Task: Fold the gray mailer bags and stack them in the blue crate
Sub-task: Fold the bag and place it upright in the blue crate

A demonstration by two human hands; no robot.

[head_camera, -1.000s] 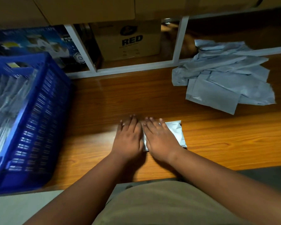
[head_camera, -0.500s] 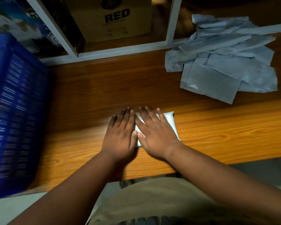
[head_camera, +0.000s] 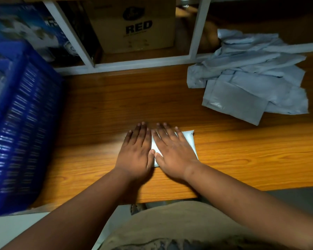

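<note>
A folded gray mailer bag [head_camera: 189, 141] lies flat on the wooden table [head_camera: 242, 156] near its front edge. My right hand [head_camera: 172, 150] presses on it with straight fingers and covers most of it. Beside it, my left hand [head_camera: 136, 152] lies flat with its thumb side against the right hand, and it hides the bag's left end. A loose pile of unfolded gray mailer bags [head_camera: 251, 76] sits at the back right. The blue crate [head_camera: 20, 123] stands at the left edge, with pale bags dimly visible inside.
A white shelf frame [head_camera: 134, 64] runs along the back of the table. Behind it stand a cardboard box marked RED [head_camera: 134, 26] and a blue printed box [head_camera: 25, 27]. Bare wood lies between the crate and my hands.
Both hands stay flat on the folded bag. The view has shifted a little, so the crate shows more at the left again.
</note>
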